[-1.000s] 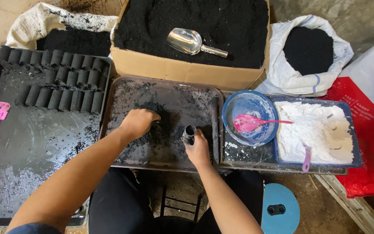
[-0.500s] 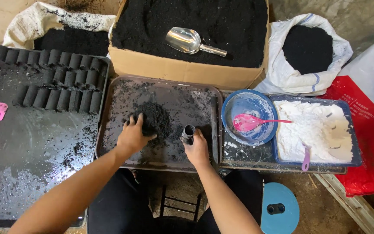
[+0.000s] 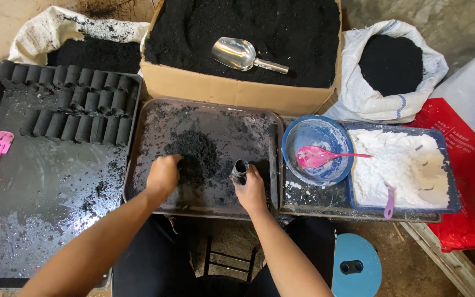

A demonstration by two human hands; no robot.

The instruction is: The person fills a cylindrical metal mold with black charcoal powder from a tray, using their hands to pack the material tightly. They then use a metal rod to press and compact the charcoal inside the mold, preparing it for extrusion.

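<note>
Nearest the camera, a round blue stool seat (image 3: 357, 265) shows low at the right, beside the person's dark-clothed legs. Both forearms reach forward onto the dark metal tray (image 3: 155, 118) in the middle. The right hand (image 3: 251, 188) is closed around a short black tube (image 3: 240, 170), which stands upright on the tray, its long axis vertical and its open mouth facing up. The left hand (image 3: 163, 172) is curled, fingers down, touching the near-left edge of a heap of black powder (image 3: 196, 151), just left of the tube. To the right sit a blue bowl (image 3: 295, 132) holding a pink spoon (image 3: 317, 156) and a blue tray of white powder (image 3: 402, 165). On the left tray, rows of black cylinders (image 3: 78, 99) lie on their sides. Farthest back, a metal scoop (image 3: 243, 54) rests on black powder in a cardboard box (image 3: 232, 91).
</note>
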